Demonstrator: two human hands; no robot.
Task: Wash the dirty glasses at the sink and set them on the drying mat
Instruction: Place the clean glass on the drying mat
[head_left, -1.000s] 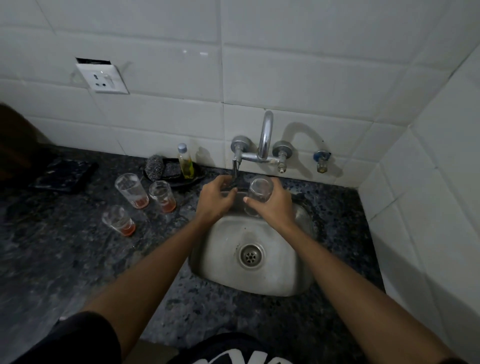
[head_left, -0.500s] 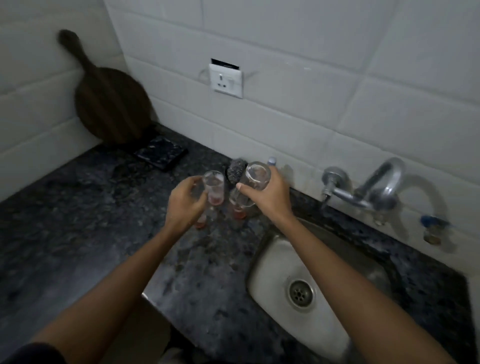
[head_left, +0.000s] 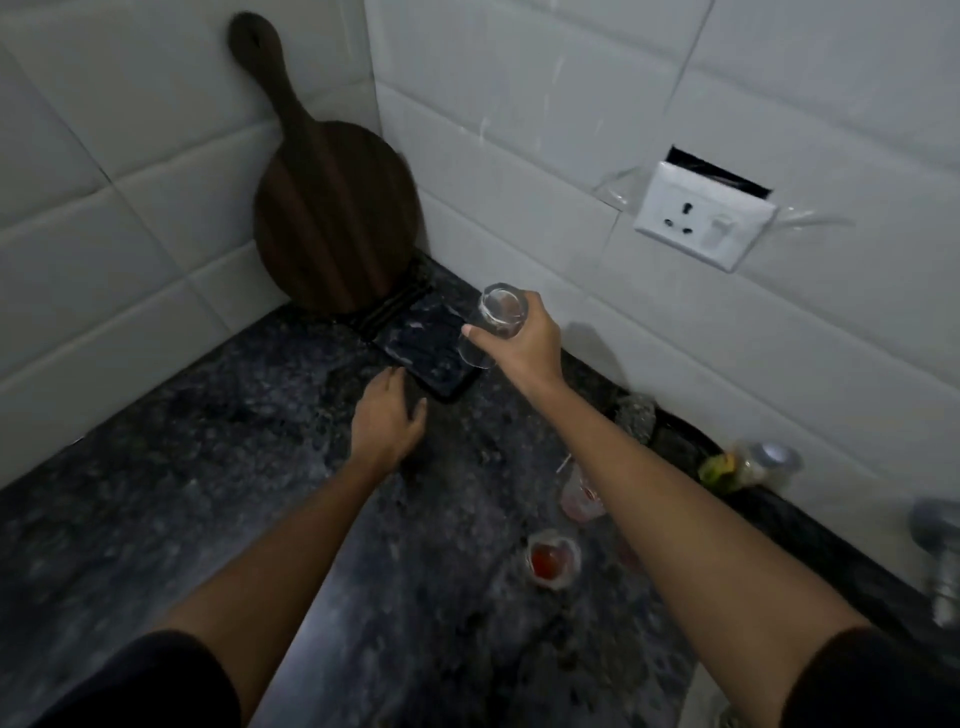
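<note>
Right hand (head_left: 524, 345) grips one clean glass (head_left: 493, 325) over the mat (head_left: 415, 348), not yet set down — left hand (head_left: 387, 421) fingers relaxed, empty; dirty glasses (head_left: 553, 558) wait lower right.

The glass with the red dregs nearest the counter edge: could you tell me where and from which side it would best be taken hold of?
Grip the dirty glass round its side wall, about halfway up. It stands upright, mouth open, red dregs at the bottom, so a sideways wrap probably keeps it level. Come from the left, over bare counter; the right forearm crosses its right side, and another glass stands close behind. The left hand is free, while the right hand holds the clean glass.
</note>
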